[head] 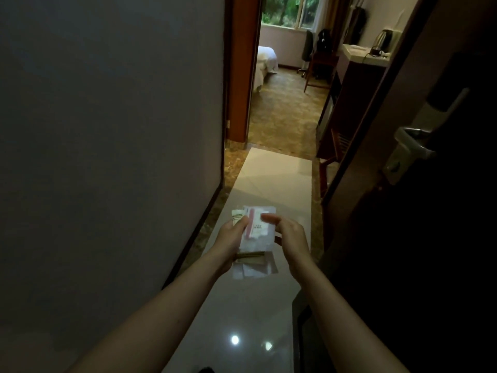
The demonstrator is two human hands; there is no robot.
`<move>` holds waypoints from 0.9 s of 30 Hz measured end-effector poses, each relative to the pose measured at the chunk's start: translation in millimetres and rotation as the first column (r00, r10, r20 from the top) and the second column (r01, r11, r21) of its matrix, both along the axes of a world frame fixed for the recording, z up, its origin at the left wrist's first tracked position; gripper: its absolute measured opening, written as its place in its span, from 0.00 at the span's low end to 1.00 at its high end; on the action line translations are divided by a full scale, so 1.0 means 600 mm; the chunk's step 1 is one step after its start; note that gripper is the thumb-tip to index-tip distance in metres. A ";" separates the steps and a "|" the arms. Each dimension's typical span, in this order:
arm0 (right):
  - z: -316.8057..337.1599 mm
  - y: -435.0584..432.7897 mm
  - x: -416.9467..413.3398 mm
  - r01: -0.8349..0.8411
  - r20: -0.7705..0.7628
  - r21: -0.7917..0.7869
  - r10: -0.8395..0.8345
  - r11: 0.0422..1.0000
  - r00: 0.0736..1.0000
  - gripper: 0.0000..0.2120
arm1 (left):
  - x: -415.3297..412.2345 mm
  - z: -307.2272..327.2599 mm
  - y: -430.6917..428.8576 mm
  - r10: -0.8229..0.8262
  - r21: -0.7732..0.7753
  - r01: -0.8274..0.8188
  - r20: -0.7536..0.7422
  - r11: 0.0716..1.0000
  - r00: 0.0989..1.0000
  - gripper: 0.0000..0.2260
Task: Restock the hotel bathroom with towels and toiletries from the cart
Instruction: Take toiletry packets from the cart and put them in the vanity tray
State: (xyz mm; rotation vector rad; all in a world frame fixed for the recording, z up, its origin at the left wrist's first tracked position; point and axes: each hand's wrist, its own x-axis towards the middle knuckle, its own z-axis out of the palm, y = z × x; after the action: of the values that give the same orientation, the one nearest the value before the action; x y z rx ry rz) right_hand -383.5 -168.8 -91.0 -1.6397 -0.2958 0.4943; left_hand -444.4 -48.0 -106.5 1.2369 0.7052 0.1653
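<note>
My left hand (231,239) grips a small stack of toiletry packets (258,229): clear and white sachets, one with a pink strip, and a striped greenish one at the left edge. My right hand (289,235) is at the stack's right side, its thumb lying on the top packet and its fingers curled behind. Both hands are held out in front of me over a glossy pale floor strip (279,170). The lower packets hang below my left palm. No towels or cart are in view.
A grey wall (107,130) runs along my left. An open dark door with a metal handle (406,149) stands at my right. Ahead, the entry leads onto patterned carpet (285,111), with a bed (265,63), a chair and a cabinet with a kettle (383,40) beyond.
</note>
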 end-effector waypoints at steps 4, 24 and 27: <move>-0.012 0.070 0.108 0.090 0.011 0.008 -0.090 0.996 0.996 0.18 | 0.114 -0.007 0.054 0.022 0.045 -0.023 0.016 0.999 1.000 0.14; 0.027 0.432 0.732 0.282 -0.103 -0.041 -0.284 0.959 0.953 0.06 | 0.766 -0.001 0.450 0.088 -0.080 -0.089 -0.023 0.993 0.996 0.11; 0.023 0.480 0.833 0.208 -0.101 -0.055 -0.213 0.977 0.972 0.07 | 0.859 -0.006 0.508 0.144 -0.142 -0.149 -0.045 0.979 0.989 0.11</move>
State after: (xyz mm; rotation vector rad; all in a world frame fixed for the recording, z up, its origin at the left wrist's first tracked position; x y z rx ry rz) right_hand 116.2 119.2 -77.1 -1.6591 -0.0306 0.4267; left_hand 70.9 257.0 -109.9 1.0511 0.8245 0.2108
